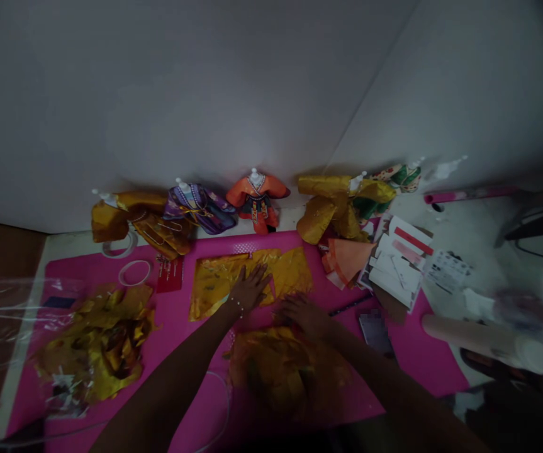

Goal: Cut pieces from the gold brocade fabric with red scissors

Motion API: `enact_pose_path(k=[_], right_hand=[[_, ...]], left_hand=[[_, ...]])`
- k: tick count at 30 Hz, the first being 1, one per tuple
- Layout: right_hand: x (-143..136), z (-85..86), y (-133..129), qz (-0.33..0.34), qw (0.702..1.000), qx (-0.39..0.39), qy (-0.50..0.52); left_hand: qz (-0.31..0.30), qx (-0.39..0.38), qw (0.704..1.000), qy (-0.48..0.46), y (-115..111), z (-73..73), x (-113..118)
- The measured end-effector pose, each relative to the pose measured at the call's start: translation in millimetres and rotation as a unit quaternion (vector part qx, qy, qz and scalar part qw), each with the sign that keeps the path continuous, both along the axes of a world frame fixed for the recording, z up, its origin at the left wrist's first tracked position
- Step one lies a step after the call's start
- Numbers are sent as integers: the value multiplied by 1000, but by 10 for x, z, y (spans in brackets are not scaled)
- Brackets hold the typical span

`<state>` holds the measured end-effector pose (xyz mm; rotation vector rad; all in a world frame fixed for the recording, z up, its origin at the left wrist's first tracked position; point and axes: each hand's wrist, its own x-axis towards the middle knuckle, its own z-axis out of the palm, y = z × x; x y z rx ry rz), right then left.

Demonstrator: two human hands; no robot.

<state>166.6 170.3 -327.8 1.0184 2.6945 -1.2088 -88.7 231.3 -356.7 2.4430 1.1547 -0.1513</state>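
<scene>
My left hand (248, 288) lies flat with spread fingers on a golden-yellow fabric piece (209, 283). A beaded bracelet circles that wrist. Beside it, my right hand (306, 314) is stretched out and a little blurred. It is at the lower edge of another yellow fabric piece (294, 270), and I cannot tell whether it touches it. Below both hands a heap of crumpled gold fabric (285, 368) is blurred and partly dark. All of this lies on a pink table (195, 371). Neither hand appears to grip anything.
Small dressed mannequins line the wall, among them an orange-robed one (257, 200) and a purple-robed one (200, 207). Gold scraps (106, 346) and tape rolls (134, 272) lie left. At right are papers (396, 267), a phone-like object (375, 332) and a white cylinder (488, 343).
</scene>
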Motion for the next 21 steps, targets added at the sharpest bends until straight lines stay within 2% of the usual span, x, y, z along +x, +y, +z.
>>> enact_pose_path(k=[6, 10, 13, 16, 21], right_hand=[[50, 70, -6, -42, 997, 13, 70], [246, 91, -190, -139, 984, 33, 104], [452, 69, -496, -244, 963, 45, 107], [630, 47, -940, -333, 937, 40, 92], [776, 62, -1822, -453, 891, 10, 25]], left_hand=[[59, 1, 996, -59, -26, 80, 12], [185, 19, 977, -101, -212, 146, -43], [291, 20, 947, -134, -560, 199, -102], [361, -7, 916, -174, -1062, 269, -131], [453, -116, 859, -208, -1889, 351, -145]])
